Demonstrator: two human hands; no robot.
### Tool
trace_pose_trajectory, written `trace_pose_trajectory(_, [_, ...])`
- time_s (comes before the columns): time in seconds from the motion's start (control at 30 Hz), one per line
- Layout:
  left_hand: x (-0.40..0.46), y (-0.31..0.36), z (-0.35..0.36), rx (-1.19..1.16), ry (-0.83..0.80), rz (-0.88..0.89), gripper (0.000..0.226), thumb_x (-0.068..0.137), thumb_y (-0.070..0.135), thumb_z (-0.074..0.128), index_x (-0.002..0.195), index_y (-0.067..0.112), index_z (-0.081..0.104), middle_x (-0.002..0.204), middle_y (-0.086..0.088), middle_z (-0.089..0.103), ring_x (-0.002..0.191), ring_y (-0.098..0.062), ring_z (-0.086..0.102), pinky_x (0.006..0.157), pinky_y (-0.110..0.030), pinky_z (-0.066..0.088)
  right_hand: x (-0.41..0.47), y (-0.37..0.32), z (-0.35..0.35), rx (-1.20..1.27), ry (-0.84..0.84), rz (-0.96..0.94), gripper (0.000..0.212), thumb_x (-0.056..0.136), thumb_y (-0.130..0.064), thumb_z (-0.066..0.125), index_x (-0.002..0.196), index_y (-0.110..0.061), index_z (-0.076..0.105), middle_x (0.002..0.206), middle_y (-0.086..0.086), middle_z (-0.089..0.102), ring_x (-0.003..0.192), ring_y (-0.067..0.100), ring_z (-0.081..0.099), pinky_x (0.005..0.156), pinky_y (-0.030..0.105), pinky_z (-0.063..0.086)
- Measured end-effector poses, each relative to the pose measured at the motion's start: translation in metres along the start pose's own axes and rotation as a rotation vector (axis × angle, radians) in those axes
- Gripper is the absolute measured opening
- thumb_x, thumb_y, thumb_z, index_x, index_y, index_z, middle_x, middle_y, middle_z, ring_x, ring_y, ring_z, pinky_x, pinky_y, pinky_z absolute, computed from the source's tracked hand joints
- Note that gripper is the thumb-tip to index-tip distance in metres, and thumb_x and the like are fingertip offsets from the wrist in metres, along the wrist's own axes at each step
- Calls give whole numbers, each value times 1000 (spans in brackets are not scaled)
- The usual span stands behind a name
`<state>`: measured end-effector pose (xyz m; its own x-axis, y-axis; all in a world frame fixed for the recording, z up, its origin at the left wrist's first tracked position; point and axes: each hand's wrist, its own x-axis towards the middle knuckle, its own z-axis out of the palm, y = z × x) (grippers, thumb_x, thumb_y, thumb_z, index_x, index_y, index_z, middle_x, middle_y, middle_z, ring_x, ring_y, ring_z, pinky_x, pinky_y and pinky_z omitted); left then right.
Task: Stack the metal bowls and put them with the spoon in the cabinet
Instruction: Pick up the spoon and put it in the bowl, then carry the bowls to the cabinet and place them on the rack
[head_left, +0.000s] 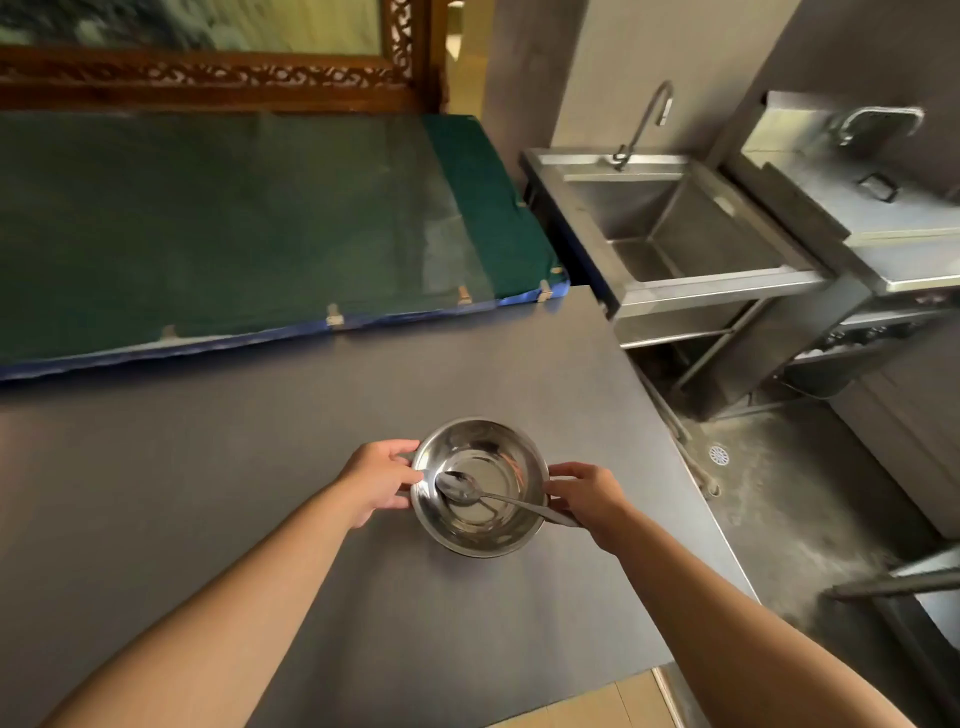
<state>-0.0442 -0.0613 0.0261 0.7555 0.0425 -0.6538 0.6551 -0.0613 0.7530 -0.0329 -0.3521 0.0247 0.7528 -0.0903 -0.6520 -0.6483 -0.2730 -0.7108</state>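
Observation:
A shiny metal bowl (480, 540) sits on the grey counter (260, 467), right of centre; whether more bowls are nested under it I cannot tell. A metal spoon (457, 486) lies inside, its handle sticking out over the right rim. My left hand (382, 480) grips the bowl's left rim with thumb and fingers. Over at the right rim, my right hand (584, 496) holds the bowl, its fingers by the spoon handle. No cabinet is in view.
A green cloth-covered table (234, 223) under a glass sheet lies behind the counter. A steel sink (675, 228) with a faucet (644, 124) stands at the right, with steel equipment (883, 208) beyond it. The counter's right edge drops to a concrete floor (779, 493).

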Motion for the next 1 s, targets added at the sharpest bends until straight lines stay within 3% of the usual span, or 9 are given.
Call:
trace_pose_trajectory(0.1, [-17, 22, 29, 3, -64, 50, 58, 86, -10, 66, 139, 11, 57, 120, -19, 63, 91, -25, 71, 71, -37, 61, -23, 3, -38, 77, 32, -61, 20, 82, 1, 73, 101, -3, 75, 92, 25, 76, 69, 29, 73, 70, 43, 64])
trace_pose_trajectory(0.23, [-39, 46, 77, 38, -130, 76, 53, 88, -12, 62, 137, 10, 59, 124, -24, 63, 85, -25, 71, 59, -32, 61, -58, 9, -94, 144, 85, -111, 16, 79, 1, 74, 94, -5, 78, 78, 17, 75, 63, 24, 70, 69, 42, 64])
trace_pose_trajectory(0.47, [-92, 84, 225, 166, -325, 160, 49, 89, -11, 60, 132, 11, 61, 107, -12, 73, 78, -22, 75, 57, -31, 60, -144, 66, -239, 289, 247, -184, 17, 82, 2, 74, 92, -11, 81, 87, 17, 78, 71, 24, 72, 77, 44, 64])
trace_pose_trajectory(0.83, [-207, 88, 505, 374, -768, 252, 39, 85, -10, 66, 116, 14, 69, 83, -8, 78, 65, -16, 75, 53, -30, 60, -328, 227, -433, 617, 621, -232, 17, 85, 3, 72, 86, -11, 82, 75, 11, 77, 54, 14, 68, 49, 23, 54])
trace_pose_trajectory(0.93, [-249, 74, 579, 450, -910, 233, 37, 84, -11, 65, 112, 12, 70, 83, -9, 78, 64, -17, 75, 56, -32, 62, -386, 276, -466, 729, 753, -218, 14, 85, 4, 72, 92, -6, 78, 71, 10, 74, 51, 14, 65, 46, 25, 54])
trace_pose_trajectory(1.0, [-280, 65, 629, 501, -1027, 235, 34, 84, -12, 64, 109, 10, 72, 82, -9, 79, 64, -17, 75, 55, -28, 60, -425, 310, -486, 829, 855, -217, 15, 84, 6, 73, 99, 2, 75, 80, 15, 74, 59, 20, 66, 56, 32, 63])
